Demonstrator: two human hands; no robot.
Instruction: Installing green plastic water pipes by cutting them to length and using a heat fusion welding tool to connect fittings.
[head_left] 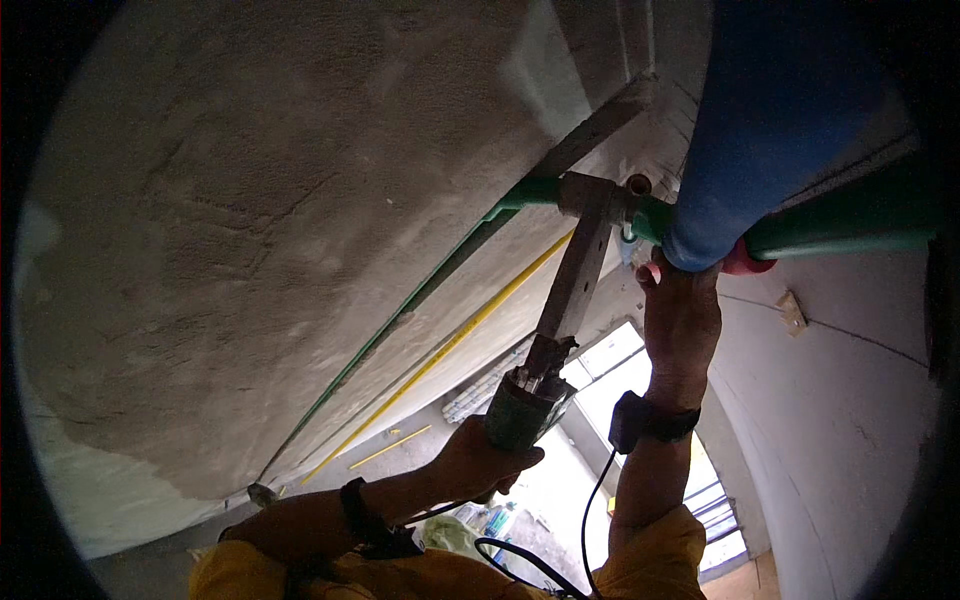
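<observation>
Left grip (pixel 484 462) clasps the green tool (pixel 517 412) below the raised right grip (pixel 684 315).

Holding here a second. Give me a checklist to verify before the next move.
1. Left hand closed around the hand tool: ok.
2. Metal bar up at the green pipe: ok.
3. Metal bar's temperature: cannot tell.
4. Right hand grip below the blue tube: cannot tell, fingers mostly hidden.
5. Black cable clear of the metal bar: ok, hanging below the right wrist.
</observation>
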